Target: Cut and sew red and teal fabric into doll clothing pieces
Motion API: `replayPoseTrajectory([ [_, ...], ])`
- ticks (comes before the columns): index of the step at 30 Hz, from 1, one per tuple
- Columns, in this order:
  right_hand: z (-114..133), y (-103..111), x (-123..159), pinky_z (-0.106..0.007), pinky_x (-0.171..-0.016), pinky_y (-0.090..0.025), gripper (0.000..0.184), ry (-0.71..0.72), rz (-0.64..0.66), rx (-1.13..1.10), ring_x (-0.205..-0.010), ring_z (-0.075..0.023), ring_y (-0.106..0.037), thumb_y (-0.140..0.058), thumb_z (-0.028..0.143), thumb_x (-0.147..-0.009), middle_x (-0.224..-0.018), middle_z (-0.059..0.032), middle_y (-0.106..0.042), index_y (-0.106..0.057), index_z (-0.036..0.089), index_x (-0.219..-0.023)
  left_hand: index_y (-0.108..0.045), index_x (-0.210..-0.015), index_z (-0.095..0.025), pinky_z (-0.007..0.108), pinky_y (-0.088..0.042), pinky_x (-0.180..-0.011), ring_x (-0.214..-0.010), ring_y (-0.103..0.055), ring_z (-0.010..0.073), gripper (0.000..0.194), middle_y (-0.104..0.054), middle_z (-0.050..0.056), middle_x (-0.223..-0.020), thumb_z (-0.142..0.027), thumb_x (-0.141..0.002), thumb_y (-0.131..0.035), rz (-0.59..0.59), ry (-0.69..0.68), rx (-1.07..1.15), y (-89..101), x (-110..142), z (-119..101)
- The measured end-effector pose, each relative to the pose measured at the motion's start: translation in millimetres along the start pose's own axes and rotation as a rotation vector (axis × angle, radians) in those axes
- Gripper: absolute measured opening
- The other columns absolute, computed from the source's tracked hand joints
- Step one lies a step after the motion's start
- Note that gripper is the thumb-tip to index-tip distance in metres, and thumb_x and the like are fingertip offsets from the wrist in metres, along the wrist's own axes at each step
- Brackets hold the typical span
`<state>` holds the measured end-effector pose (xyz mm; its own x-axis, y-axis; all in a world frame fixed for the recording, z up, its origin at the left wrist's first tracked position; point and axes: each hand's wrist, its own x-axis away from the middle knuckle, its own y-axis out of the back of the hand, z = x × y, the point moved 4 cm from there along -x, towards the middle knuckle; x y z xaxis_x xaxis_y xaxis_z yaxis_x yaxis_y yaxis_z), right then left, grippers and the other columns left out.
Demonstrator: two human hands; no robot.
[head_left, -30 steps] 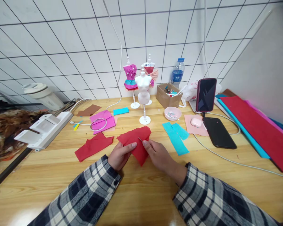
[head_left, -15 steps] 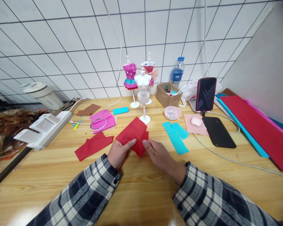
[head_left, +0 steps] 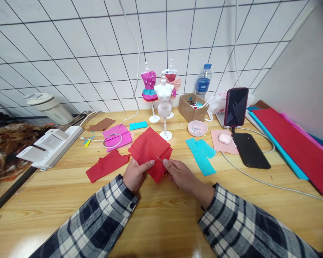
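Gripping red crepe sheets (head_left: 150, 143) over a wooden table (head_left: 161, 222), in front of 1 bare white dress form (head_left: 164, 96) and 2 dressed forms (head_left: 150, 80); clamped at the near left edge by the left hand (head_left: 135, 175), with thumb on top and other fingers mostly hidden, probably to keep the overlapping layers from slipping; pinching a slim needle-like tool (head_left: 159, 159) between thumb and forefinger of the right hand (head_left: 181, 175), likely for fine control, with its tip over the red surface; impossible to tell whether piercing it; flanked by red offcuts (head_left: 106, 168) to the left and turquoise strips (head_left: 200, 156) to the right, perhaps set aside for working room; backed by a pink dish (head_left: 204, 127) of small beads, apparently walled against rolling
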<state>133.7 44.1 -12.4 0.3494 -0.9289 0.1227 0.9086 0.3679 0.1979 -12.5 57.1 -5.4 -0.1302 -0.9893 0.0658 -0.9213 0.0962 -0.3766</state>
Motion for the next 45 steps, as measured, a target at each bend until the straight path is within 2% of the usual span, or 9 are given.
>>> replayPoseTrajectory([
  [3, -1.9, -0.2, -0.8, -0.023, -0.049, -0.031, 0.052, -0.012, 0.007, 0.002, -0.053, -0.0110, -0.042, -0.032, 0.063, -0.089, -0.056, 0.0023, -0.044, -0.046, 0.019, -0.066, -0.057, -0.120, -0.018, 0.044, -0.051, -0.090, -0.099, -0.066, 0.0291, 0.056, -0.070, 0.010, -0.108, -0.022, -0.068, -0.075, -0.008, -0.027, 0.018, -1.2, 0.2, -1.8],
  [10, -1.7, -1.2, -0.6, -0.023, -0.048, -0.030, 0.051, -0.001, 0.003, 0.009, -0.052, -0.0106, -0.041, -0.030, 0.062, -0.090, -0.056, 0.0023, -0.043, -0.046, 0.019, -0.067, -0.055, -0.122, -0.017, 0.044, -0.049, -0.093, -0.101, -0.065, 0.0285, 0.057, -0.070, 0.010, -0.109, -0.019, -0.069, -0.075, -0.005, 0.003, -0.037, 4.0, 0.6, 3.6],
  [17, 0.7, -0.9, -0.1, -0.023, -0.048, -0.030, 0.050, -0.013, 0.005, -0.018, -0.051, -0.0104, -0.040, -0.031, 0.062, -0.090, -0.057, 0.0029, -0.042, -0.046, 0.019, -0.068, -0.062, -0.109, -0.015, 0.045, -0.048, -0.095, -0.103, -0.064, 0.0298, 0.044, -0.069, 0.011, -0.111, -0.023, -0.067, -0.076, 0.003, 0.014, -0.065, 4.9, 0.4, 5.9],
  [21, -2.1, -1.3, -0.8, -0.023, -0.047, -0.029, 0.051, -0.039, 0.012, -0.031, -0.050, -0.0096, -0.039, -0.031, 0.062, -0.090, -0.057, 0.0031, -0.043, -0.049, 0.018, -0.070, -0.058, -0.115, -0.016, 0.045, -0.049, -0.094, -0.103, -0.064, 0.0293, 0.052, -0.069, 0.011, -0.111, -0.023, -0.067, -0.077, -0.013, -0.013, -0.059, 3.7, 0.4, 3.4],
  [26, -5.0, -1.7, -0.7, -0.021, -0.046, -0.030, 0.053, -0.067, 0.015, -0.088, -0.047, -0.0080, -0.037, -0.032, 0.064, -0.089, -0.055, 0.0041, -0.042, -0.052, 0.017, -0.072, -0.058, -0.114, -0.016, 0.043, -0.049, -0.092, -0.102, -0.064, 0.0281, 0.050, -0.071, 0.009, -0.103, -0.025, -0.068, -0.076, -0.075, -0.112, -0.052, 3.8, -0.1, -3.8],
  [36, -0.5, -2.1, 0.4, -0.021, -0.044, -0.030, 0.051, -0.077, 0.047, -0.190, -0.042, -0.0067, -0.035, -0.035, 0.061, -0.089, -0.052, 0.0056, -0.040, -0.050, 0.017, -0.068, -0.054, -0.120, -0.017, 0.043, -0.050, -0.090, -0.098, -0.065, 0.0266, 0.055, -0.072, 0.008, -0.099, -0.022, -0.069, -0.075, -0.075, -0.152, -0.062, 8.4, -1.8, -3.5],
  [45, 0.2, -1.2, 1.6, -0.020, -0.044, -0.028, 0.048, -0.047, 0.052, -0.130, -0.044, -0.0066, -0.035, -0.035, 0.058, -0.090, -0.053, 0.0052, -0.040, -0.048, 0.017, -0.067, -0.056, -0.117, -0.018, 0.043, -0.052, -0.087, -0.098, -0.065, 0.0274, 0.053, -0.071, 0.008, -0.102, -0.026, -0.068, -0.076, -0.066, -0.161, -0.052, 5.1, -2.0, -5.5],
])
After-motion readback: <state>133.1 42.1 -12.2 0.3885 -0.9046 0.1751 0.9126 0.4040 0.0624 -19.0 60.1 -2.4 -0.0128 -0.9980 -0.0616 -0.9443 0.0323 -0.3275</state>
